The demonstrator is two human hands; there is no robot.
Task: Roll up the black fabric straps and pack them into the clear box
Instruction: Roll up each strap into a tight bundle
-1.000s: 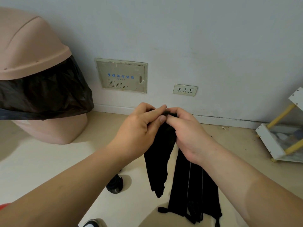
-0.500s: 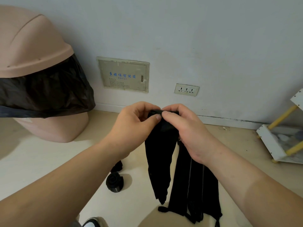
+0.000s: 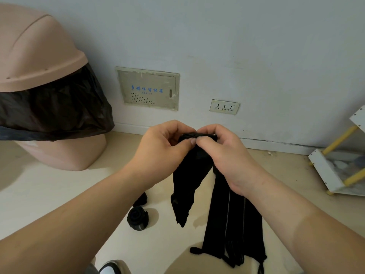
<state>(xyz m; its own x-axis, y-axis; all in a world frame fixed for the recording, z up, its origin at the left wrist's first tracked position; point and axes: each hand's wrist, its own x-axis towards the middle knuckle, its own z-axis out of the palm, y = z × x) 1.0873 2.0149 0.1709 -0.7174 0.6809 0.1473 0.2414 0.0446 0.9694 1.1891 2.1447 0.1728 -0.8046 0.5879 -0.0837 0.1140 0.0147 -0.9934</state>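
Note:
A black fabric strap (image 3: 187, 180) hangs in the air in front of me. My left hand (image 3: 162, 149) and my right hand (image 3: 223, 153) both pinch its top end, where the fabric is bunched into a small roll; the loose end dangles just above the floor. More black straps (image 3: 233, 230) lie flat on the floor under my right forearm. Two rolled-up black straps (image 3: 138, 215) sit on the floor below my left wrist. The clear box is not in view.
A pink swing-lid bin (image 3: 39, 95) with a black liner stands at the left against the wall. A white shelf with yellow bars (image 3: 335, 167) stands at the right edge. A wall panel (image 3: 148, 88) and a socket (image 3: 224, 106) are behind.
The roll at the strap's top has grown slightly and the dangling end has risen a little. My view has shifted, and the rolled straps on the floor show more.

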